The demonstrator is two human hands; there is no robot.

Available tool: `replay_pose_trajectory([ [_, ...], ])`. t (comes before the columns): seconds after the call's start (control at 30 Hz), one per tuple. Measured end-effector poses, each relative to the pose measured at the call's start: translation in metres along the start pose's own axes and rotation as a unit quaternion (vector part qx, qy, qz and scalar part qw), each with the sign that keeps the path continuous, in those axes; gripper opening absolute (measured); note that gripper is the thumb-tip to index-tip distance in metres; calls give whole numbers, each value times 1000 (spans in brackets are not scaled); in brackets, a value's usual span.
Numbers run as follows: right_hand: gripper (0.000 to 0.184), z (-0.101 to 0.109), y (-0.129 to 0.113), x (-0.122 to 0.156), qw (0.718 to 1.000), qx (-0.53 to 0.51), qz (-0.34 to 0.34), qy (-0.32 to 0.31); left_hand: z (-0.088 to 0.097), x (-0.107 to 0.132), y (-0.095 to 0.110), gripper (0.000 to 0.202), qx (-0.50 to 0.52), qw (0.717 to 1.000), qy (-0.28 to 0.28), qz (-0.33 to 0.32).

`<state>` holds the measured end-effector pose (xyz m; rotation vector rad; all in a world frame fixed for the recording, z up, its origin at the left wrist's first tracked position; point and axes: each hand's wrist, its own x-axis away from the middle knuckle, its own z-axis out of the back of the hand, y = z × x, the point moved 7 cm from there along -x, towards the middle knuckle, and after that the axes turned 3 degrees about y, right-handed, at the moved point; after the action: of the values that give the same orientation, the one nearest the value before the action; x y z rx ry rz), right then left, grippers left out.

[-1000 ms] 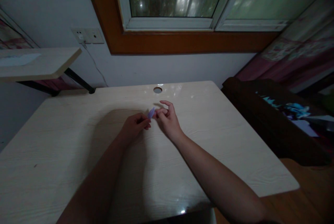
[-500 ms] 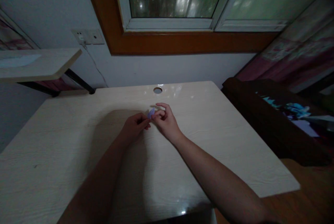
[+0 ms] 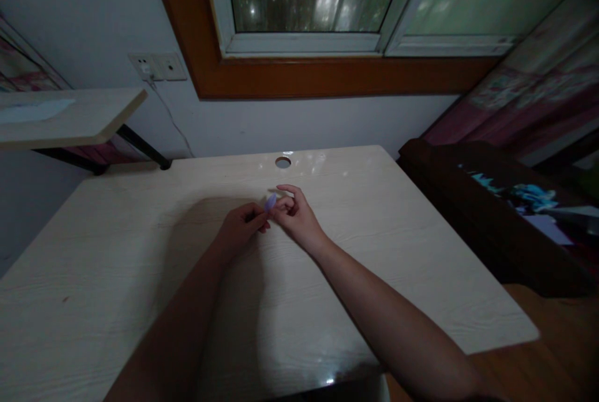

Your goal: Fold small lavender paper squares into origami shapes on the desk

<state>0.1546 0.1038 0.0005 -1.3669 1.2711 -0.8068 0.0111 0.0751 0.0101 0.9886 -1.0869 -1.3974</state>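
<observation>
A small light-purple piece (image 3: 270, 202), thin like folded paper, shows between my two hands above the table. My left hand (image 3: 242, 227) is closed, thumb and fingers pinching the piece's lower end. From the other side my right hand (image 3: 299, 220) pinches it with thumb and fingertips, one finger stretched out above. The fingertips of both hands nearly meet, and they hide the lower part of the piece.
The pale wood-grain table (image 3: 374, 252) has a round hole (image 3: 283, 163) near its back edge. A raised shelf (image 3: 93, 118) on black legs stands at the back left. To the right is a dark wooden piece of furniture (image 3: 449, 202) with items on it.
My right hand's fingertips have shifted very slightly left, towards the left hand. The purple piece stays between both hands.
</observation>
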Motion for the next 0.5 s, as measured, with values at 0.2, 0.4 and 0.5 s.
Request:
replay_pose_trajectory([
  [0.2, 60, 0, 1, -1, 1000, -4, 1, -5, 0, 0, 5, 26, -5, 1000, 3, 0],
  [0.4, 57, 3, -2, 1, 1000, 18, 2, 18, -1, 0, 2, 22, 4, 1000, 0, 11],
  [0.5, 53, 5, -5, 1, 999, 28, 8, 33, -2, 0, 1, 22, -12, 1000, -5, 10],
])
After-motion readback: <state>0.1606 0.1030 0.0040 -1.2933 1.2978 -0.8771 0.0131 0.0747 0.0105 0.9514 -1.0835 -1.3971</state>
